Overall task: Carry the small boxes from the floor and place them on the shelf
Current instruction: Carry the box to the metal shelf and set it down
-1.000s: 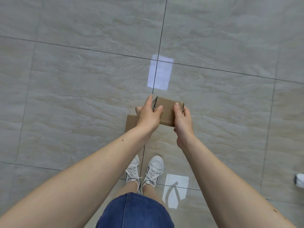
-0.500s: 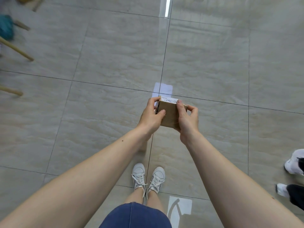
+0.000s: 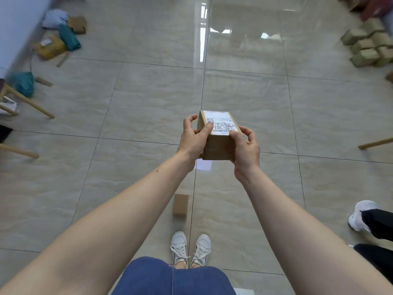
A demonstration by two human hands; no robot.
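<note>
Above the glossy, pale marbled floor (image 3: pixel 127 124), seen from the head camera, both hands hold one small cardboard box (image 3: pixel 217 143) out in front at arm's length. The left hand (image 3: pixel 192 141) presses the box's left side, thumb lying on the white printed label (image 3: pixel 220 124) stuck to the top face; the right hand (image 3: pixel 244 150) clamps the right side, thumb at the label's near corner, fingers curled around the edge. That box is a plain brown block with flat faces and crisp corners, clear of the floor. A second box (image 3: pixel 180 204), smaller-looking and unlabelled, lies on the tiles just ahead of the white laced sneakers (image 3: pixel 191 248), near a dark grout line. Blue denim (image 3: pixel 170 277) fills the bottom edge. At far right a stack of brown boxes (image 3: pixel 370 45) sits blurred; at far left soft teal and yellow parcels (image 3: pixel 57 41) lie by the wall, near slanted wooden legs (image 3: pixel 29 101). Another person's white shoe (image 3: pixel 359 213) and dark trouser leg show at right.
</note>
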